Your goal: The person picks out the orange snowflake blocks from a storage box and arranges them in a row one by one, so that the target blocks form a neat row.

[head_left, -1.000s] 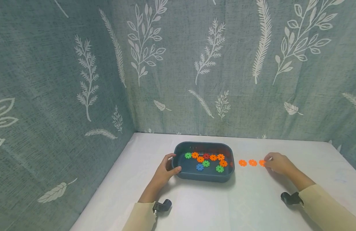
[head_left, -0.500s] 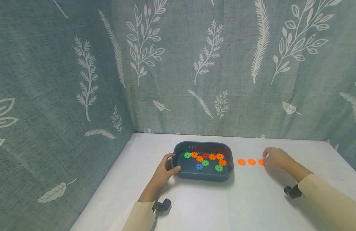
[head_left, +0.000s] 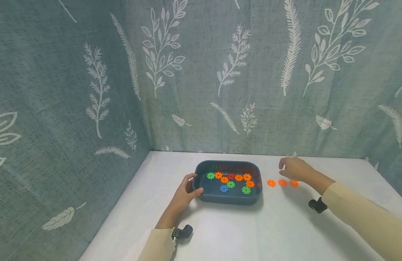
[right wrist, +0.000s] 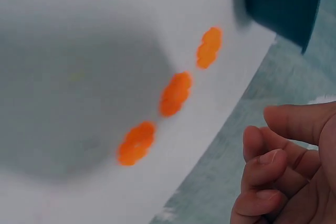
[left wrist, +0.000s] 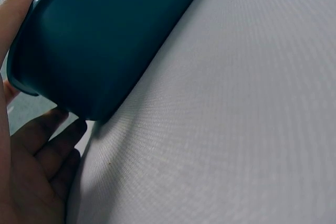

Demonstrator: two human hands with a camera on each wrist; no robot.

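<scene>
A dark blue-green plastic tub (head_left: 228, 199) stands on the table, with orange, green, red and blue notched plastic discs (head_left: 224, 188) lying spread inside. My left hand (head_left: 183, 195) grips its left end, thumb at the near rim and fingers round the outer wall; the left wrist view shows the fingertips (left wrist: 79, 124) against the tub. To the tub's right, three orange notched discs (head_left: 282, 183) lie in a row. Above and behind them is my right hand (head_left: 295, 168), fingers loosely curled and thumb apart; nothing shows between its fingers in the right wrist view.
A white cloth covers the table (head_left: 227, 232). A grey-green leaf-patterned curtain (head_left: 201, 119) rises along its back and left side. Each wrist carries a small black camera (head_left: 184, 232).
My right hand has let go of the rightmost orange disc, lifted, and moved left over the row. The left hand stays on the tub.
</scene>
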